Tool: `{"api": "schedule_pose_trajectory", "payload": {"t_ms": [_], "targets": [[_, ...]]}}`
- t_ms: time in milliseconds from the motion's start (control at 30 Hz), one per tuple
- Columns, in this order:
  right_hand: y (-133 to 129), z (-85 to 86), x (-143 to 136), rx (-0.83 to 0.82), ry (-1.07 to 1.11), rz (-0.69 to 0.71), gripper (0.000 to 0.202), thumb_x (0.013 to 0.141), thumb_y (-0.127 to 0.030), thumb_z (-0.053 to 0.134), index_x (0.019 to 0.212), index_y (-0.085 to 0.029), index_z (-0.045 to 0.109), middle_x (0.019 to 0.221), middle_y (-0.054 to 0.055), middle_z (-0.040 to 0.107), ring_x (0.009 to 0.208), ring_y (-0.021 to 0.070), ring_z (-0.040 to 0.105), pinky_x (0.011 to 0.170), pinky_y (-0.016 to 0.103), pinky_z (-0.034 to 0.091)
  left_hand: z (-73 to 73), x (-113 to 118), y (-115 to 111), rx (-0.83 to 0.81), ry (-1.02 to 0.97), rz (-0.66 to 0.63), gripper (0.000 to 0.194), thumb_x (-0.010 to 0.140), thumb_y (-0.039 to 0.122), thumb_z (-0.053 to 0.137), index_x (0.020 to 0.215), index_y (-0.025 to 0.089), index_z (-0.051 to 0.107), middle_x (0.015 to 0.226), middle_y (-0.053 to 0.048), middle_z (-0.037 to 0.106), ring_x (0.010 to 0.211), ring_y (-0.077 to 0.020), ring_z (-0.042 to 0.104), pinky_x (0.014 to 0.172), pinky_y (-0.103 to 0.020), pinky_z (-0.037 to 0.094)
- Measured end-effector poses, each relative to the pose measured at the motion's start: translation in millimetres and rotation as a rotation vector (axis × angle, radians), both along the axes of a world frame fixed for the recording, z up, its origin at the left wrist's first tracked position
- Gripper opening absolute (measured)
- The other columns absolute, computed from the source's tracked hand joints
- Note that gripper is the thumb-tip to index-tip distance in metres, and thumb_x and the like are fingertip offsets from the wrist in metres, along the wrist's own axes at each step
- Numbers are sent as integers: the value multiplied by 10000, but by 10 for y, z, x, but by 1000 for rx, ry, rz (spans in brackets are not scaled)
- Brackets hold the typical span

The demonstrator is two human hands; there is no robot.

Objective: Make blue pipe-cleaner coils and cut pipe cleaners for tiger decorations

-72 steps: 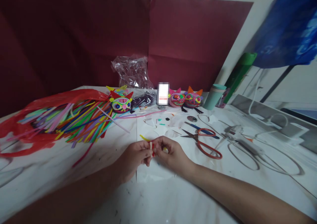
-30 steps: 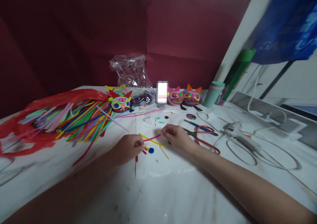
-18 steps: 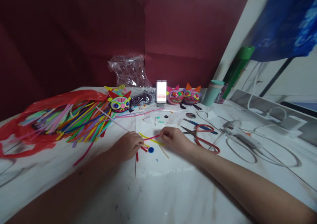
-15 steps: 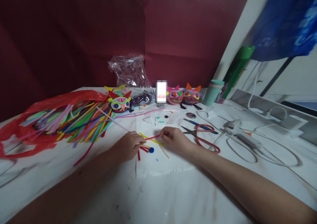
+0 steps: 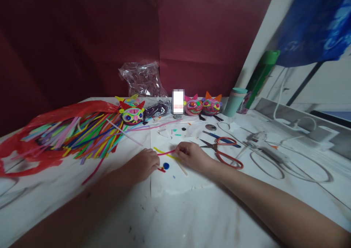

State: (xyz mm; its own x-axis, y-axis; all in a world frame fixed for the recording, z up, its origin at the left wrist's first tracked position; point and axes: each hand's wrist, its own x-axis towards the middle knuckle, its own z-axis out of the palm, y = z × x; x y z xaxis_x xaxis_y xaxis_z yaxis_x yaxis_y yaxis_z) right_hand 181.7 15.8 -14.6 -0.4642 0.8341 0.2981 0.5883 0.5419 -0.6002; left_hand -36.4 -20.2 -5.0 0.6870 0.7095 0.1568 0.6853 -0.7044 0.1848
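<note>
A short pink pipe cleaner (image 5: 166, 153) stretches between my two hands above a white sheet (image 5: 175, 187). My left hand (image 5: 145, 164) is closed around its left end, with the fingertips hidden underneath. At the other end my right hand (image 5: 190, 153) pinches it between thumb and curled fingers. Behind and below the pink strand lies a yellow pipe cleaner (image 5: 156, 150). Close by my left fingers are a round blue coil (image 5: 166, 166) and a red piece (image 5: 162, 170), partly covered. A beige strip (image 5: 182, 168) rests below my right hand.
Orange-handled scissors (image 5: 229, 160) and a glue gun (image 5: 270, 151) with looping cord lie to the right. Many pipe cleaners (image 5: 90, 132) spill from a red bag (image 5: 52, 112) at left. Decorated animal heads (image 5: 132, 115), a phone-like bright screen (image 5: 178, 101) and a green cup (image 5: 235, 103) stand behind.
My left hand has shifted slightly down and now covers most of the red and yellow pieces beside the blue coil. My right hand has moved slightly left, still pinching the pink pipe cleaner.
</note>
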Motion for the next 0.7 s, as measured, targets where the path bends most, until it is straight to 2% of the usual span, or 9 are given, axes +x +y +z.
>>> {"api": "schedule_pose_trajectory", "payload": {"t_ms": [67,133,200,267,367,467,600,700], "targets": [[0,-12,-2,10,5,10,133,769,-150,503,745,-165,633,620,4,602,535,103,468,506,201,324,17,-15,2,-20,-32,58,206,827,174,414,682,153,559,737,-54,593,751,-182,511,717,-308,364],[-8,-8,-10,13,-3,10,136,767,-140,504,737,-162,635,610,3,598,528,102,465,502,202,325,52,-32,3,-112,-127,178,181,801,189,429,659,162,537,687,-27,568,700,-170,500,661,-291,353],[-36,12,-27,10,-7,21,146,758,-114,500,734,-158,637,590,-3,588,511,99,457,493,203,327,95,-41,5,-319,-314,304,135,774,222,460,674,170,534,636,4,552,632,-151,490,597,-266,336],[-86,42,-50,36,28,60,160,761,-100,494,773,-154,645,614,3,602,517,100,472,502,205,352,133,-30,1,-573,-562,364,114,758,271,494,729,173,545,621,21,566,591,-131,489,575,-250,334],[-191,84,-90,160,113,159,211,808,-143,493,962,-149,638,770,51,650,641,132,550,602,234,430,166,40,-45,-829,-856,375,210,708,364,583,744,159,555,628,20,584,551,-107,486,568,-240,343],[-280,101,-118,325,137,231,278,854,-195,478,1099,-126,589,833,94,658,763,174,577,701,279,464,150,158,-140,-972,-1001,359,301,642,418,667,668,145,543,593,20,560,516,-88,469,550,-236,349],[-330,98,-131,411,162,247,213,877,-188,460,987,-150,638,790,87,675,746,173,591,694,277,475,67,284,-244,-1133,-1112,294,337,629,437,699,686,143,543,578,5,565,511,-100,491,504,-234,354],[-344,99,-136,386,174,255,206,879,-181,456,940,-180,653,804,71,685,756,168,598,710,276,475,33,315,-264,-1134,-1172,275,317,660,422,686,711,134,564,599,-6,574,534,-103,508,501,-230,363]]}}
